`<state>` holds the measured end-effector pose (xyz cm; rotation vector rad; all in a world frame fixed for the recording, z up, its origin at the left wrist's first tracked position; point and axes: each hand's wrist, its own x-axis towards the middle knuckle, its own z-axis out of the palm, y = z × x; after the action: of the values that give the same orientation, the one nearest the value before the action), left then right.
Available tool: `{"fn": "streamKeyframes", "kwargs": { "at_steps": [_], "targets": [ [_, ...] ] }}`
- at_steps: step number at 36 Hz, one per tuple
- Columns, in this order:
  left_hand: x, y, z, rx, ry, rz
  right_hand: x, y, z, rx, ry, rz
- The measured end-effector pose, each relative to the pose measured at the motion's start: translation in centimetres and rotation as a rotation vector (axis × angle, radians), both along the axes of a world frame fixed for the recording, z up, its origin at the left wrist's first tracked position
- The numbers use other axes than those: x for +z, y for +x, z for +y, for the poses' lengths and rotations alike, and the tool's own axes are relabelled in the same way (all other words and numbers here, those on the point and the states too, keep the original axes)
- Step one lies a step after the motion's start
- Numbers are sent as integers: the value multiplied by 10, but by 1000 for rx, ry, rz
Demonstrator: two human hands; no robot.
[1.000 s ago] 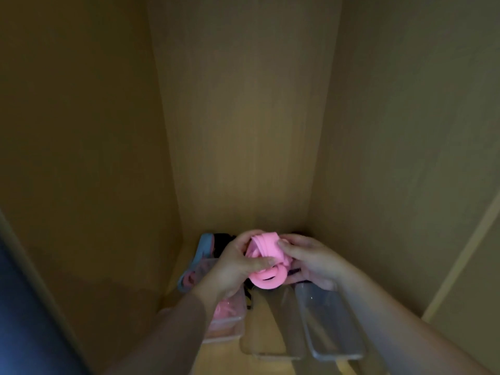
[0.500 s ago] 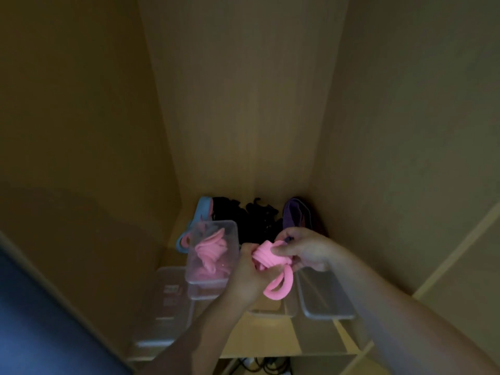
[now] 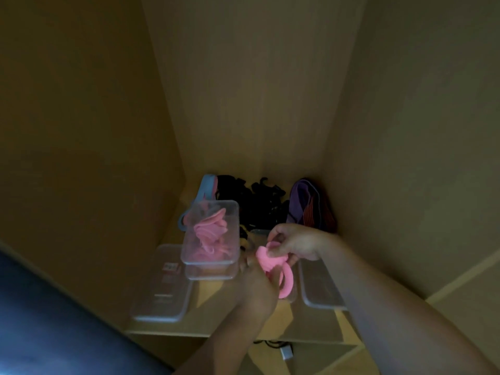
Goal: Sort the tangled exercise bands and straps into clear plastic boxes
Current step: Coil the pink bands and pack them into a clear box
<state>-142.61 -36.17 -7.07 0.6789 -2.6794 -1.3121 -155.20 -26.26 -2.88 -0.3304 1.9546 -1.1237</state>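
Observation:
Both hands hold a bundle of pink exercise bands [image 3: 273, 269] above the shelf. My right hand [image 3: 295, 243] pinches its top, and my left hand [image 3: 257, 282] grips it from below, loops hanging down. A clear plastic box [image 3: 232, 212] to the left holds more pink bands [image 3: 209, 235] and sits on another clear piece. A tangle of black straps [image 3: 257, 204] lies at the back, with a blue band [image 3: 207, 188] on its left and purple bands [image 3: 305, 204] on its right.
A clear lid or box [image 3: 159, 288] lies at the shelf's front left, another clear box [image 3: 316, 288] at the right under my arm. Wooden cabinet walls close in on three sides. The shelf's front edge [image 3: 216, 334] has a cable and plug [image 3: 285, 351] below.
The hands with the pink bundle have come forward and down from the back pile. The view has dropped, showing the boxes and pile.

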Motion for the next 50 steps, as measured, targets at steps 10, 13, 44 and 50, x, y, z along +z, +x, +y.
{"fn": "streamKeyframes", "kwargs": {
  "at_steps": [10,13,44,50],
  "targets": [
    [7,8,5,-212,-195,-110,-8,-5,-14,254,270,299],
    [5,23,4,-275,-310,-76,-8,-6,-13,309,306,365],
    [-11,6,-11,-540,-681,-130,-47,1,-21,271,431,662],
    [-4,-2,-16,-547,-635,-157,-35,-10,-29,357,488,716]
  ]
}}
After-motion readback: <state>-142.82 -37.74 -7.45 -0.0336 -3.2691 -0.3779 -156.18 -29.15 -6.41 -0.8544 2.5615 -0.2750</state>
